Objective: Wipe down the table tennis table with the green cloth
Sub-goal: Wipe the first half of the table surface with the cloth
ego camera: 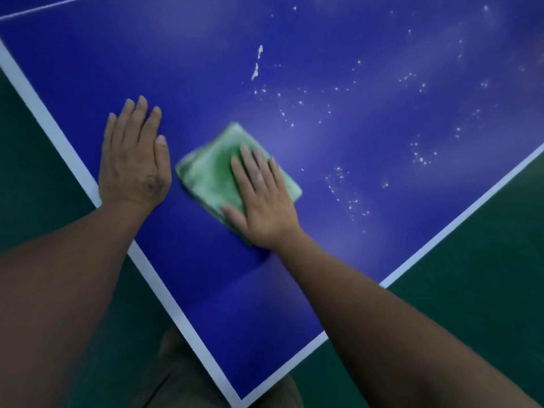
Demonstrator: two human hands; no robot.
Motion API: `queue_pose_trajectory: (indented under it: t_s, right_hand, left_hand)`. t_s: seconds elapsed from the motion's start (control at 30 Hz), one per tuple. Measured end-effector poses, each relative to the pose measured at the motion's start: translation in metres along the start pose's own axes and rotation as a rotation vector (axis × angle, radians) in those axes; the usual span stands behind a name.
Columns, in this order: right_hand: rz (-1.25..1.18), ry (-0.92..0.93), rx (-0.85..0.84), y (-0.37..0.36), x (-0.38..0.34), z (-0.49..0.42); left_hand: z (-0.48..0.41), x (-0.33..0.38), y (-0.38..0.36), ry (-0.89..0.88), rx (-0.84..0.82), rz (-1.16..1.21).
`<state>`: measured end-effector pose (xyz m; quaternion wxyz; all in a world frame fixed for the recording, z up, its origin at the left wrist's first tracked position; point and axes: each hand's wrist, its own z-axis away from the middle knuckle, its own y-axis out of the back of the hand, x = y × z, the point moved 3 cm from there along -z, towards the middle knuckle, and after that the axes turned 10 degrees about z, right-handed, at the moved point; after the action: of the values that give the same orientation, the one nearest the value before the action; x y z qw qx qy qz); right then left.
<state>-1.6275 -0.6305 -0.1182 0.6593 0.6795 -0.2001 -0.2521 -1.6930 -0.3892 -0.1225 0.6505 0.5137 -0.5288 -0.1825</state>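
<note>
- The bench (pixel 206 69), a blue table tennis top with a white border, is filling most of the view, and a corner of it is pointing toward the person
- The green floor (pixel 485 290) is showing on both sides of that corner
- The left grip (pixel 134 160) is lying flat on the bare blue surface near the left border, fingers straight and holding nothing; it is judged to be bracing the body for the reach across the bench
- The right grip (pixel 262 201) is pressing palm-down on the green cloth, fingers straight and spread rather than curled, probably to spread pressure over the whole pad
- The green cloth (pixel 209 175) is lying folded into a thick square on the bench, just right of the left grip and partly under the right grip; its edges are appearing blurred, suggesting a wiping stroke under way
- White specks (pixel 347 198) are lying scattered on the surface beyond and to the right of the cloth, with larger flakes (pixel 255 71) farther off; that area is judged to be awaiting wiping
</note>
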Motion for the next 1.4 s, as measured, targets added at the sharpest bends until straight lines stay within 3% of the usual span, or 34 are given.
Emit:
queue_pose_trajectory:
  t_s: [0.13, 0.27, 0.43, 0.6, 0.77, 0.93, 1.17, 1.4]
  right_hand:
    - [0.012, -0.101, 0.019, 0.0, -0.004, -0.107]
    - [0.059, -0.069, -0.041, -0.008, -0.003, -0.131]
    - [-0.002, -0.023, -0.011, 0.002, 0.016, -0.048]
    - [-0.109, 0.034, -0.045, 0.002, 0.044, 0.118]
    - [-0.112, 0.184, -0.132, 0.001, 0.084, 0.221]
    - [-0.117, 0.315, -0.068, 0.008, 0.147, 0.169]
    - [-0.009, 0.172, 0.005, 0.007, 0.2, 0.05]
    - [0.044, 0.052, -0.022, 0.003, 0.162, 0.124]
  left_hand:
    - [-0.002, 0.0, 0.002, 0.093, 0.109, 0.03]
    - [0.016, 0.012, -0.003, 0.18, 0.098, -0.111]
    - [0.046, 0.056, -0.026, 0.445, 0.16, -0.176]
    - [0.078, 0.094, -0.047, 0.588, 0.208, -0.176]
    - [0.077, 0.09, -0.049, 0.613, 0.24, -0.2]
    - [0.076, 0.093, -0.048, 0.613, 0.258, -0.195]
    - [0.077, 0.088, -0.051, 0.596, 0.29, -0.23]
    - [0.077, 0.089, -0.05, 0.614, 0.266, -0.193]
